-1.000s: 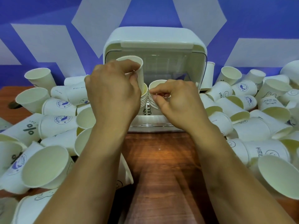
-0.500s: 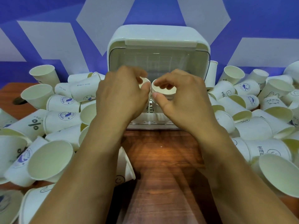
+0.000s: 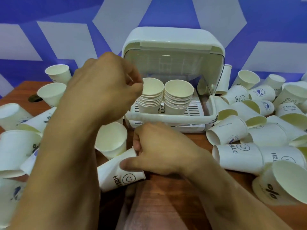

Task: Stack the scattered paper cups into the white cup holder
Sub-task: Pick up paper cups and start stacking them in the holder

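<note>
White HELLO cup (image 3: 114,175) lies sideways, base pinched by right fingers (image 3: 136,144).

White cup holder (image 3: 172,45) at 12 o'clock: clear lid raised, slatted tray exposed. Inside, two upright nested stacks stand side by side, left stack (image 3: 152,97) and right stack (image 3: 178,98). Loose paper cups (image 3: 239,155) lie tipped at 9 and 3 o'clock. HELLO cup (image 3: 116,175) lies on its side at 6 o'clock, gripped by the right hand (image 3: 162,155).

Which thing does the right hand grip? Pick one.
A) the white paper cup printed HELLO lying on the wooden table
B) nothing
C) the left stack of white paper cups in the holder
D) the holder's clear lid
A: the right hand curls thumb and fingers round the white paper cup printed HELLO, lying on its side.
</note>
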Motion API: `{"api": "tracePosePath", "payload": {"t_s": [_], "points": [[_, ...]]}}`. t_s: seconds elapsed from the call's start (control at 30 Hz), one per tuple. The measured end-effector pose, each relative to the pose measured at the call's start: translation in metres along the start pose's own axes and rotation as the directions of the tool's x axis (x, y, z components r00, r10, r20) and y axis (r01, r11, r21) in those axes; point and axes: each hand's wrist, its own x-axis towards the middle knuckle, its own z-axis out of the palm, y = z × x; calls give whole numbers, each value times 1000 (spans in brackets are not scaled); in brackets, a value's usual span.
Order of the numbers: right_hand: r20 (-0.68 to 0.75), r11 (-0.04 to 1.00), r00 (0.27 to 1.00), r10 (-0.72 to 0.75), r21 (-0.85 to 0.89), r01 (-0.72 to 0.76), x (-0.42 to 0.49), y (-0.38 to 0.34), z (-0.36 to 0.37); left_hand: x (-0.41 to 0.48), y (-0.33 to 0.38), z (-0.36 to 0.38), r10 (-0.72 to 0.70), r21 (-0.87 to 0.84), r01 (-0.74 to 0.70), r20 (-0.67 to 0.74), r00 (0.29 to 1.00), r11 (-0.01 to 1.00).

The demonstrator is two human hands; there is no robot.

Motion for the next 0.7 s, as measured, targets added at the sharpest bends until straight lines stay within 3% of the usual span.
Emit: {"api": "tracePosePath", "payload": {"t_s": [0.33,0.57,0.7], "points": [[39,999,999,-18,37,17,-1,-1,-1,-20,-22,-1,-11,204,-71,375,927,976],[-26,998,999,25,62,-23,-18,18,-25,-15,-20,14,-70,327,-71,399,914,942],[-189,995,981,35,100,-17,-29,28,-43,-14,-22,19,-108,356,-28,355,928,934]]}}
